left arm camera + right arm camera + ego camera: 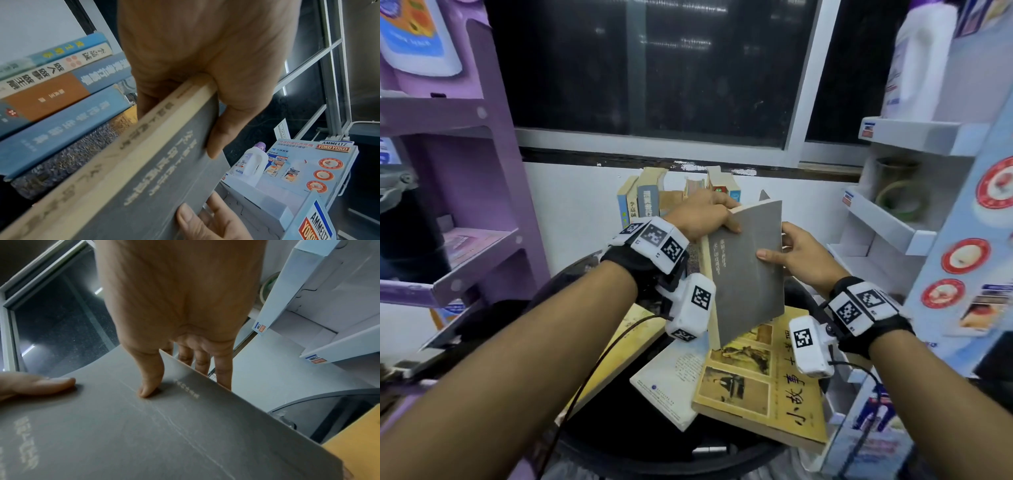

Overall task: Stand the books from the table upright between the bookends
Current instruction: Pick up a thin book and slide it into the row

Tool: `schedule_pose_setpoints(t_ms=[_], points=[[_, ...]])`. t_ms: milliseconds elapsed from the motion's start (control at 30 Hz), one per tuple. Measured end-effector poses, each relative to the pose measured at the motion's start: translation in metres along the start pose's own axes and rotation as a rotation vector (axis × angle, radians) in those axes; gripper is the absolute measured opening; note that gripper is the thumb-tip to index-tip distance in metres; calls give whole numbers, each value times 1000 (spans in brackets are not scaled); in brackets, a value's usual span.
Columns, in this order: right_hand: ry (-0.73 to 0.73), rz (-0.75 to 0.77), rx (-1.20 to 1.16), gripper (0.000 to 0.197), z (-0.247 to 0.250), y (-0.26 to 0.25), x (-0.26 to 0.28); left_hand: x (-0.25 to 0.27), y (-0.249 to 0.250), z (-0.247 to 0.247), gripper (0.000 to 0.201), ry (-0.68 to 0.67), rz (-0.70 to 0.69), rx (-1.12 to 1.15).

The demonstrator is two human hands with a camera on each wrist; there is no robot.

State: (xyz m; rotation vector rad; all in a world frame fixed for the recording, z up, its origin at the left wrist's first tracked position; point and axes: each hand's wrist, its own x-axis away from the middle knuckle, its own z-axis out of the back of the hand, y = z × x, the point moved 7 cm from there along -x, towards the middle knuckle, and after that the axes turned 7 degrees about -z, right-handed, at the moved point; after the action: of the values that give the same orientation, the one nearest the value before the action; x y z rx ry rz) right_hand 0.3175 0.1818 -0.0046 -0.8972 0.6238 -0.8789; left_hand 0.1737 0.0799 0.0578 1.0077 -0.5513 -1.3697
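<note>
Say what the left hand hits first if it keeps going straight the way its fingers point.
Most likely the row of upright books by the wall. The left hand, gripping the grey book at its spine end, points right at them. How far off they stand is unclear.

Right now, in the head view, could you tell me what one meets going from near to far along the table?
Yellow picture book → grey book held by the left hand and right hand → row of upright books by the wall.

The left hand (pixel 700 214) hid the middle of the row of standing books (pixel 640 198). Any bookends there were perhaps covered too. The grey book (pixel 748 270) masked the right hand's (pixel 803 255) fingers.
</note>
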Motion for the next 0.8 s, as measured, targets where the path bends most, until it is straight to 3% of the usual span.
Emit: schedule_pose_setpoints(t_ms=[233, 333, 433, 633, 800], points=[[106, -39, -1, 54, 6, 14, -2, -9, 8, -17, 32, -56, 46, -26], [253, 22, 91, 74, 15, 10, 2, -12, 0, -20, 35, -36, 106, 21], [363, 99, 158, 75, 20, 2, 10, -12, -10, -22, 27, -26, 179, 123], [174, 138, 102, 85, 10, -6, 23, -10, -16, -29, 46, -90, 238, 242], [-58, 111, 109, 98, 0, -8, 29, -8, -20, -29, 33, -126, 229, 406]])
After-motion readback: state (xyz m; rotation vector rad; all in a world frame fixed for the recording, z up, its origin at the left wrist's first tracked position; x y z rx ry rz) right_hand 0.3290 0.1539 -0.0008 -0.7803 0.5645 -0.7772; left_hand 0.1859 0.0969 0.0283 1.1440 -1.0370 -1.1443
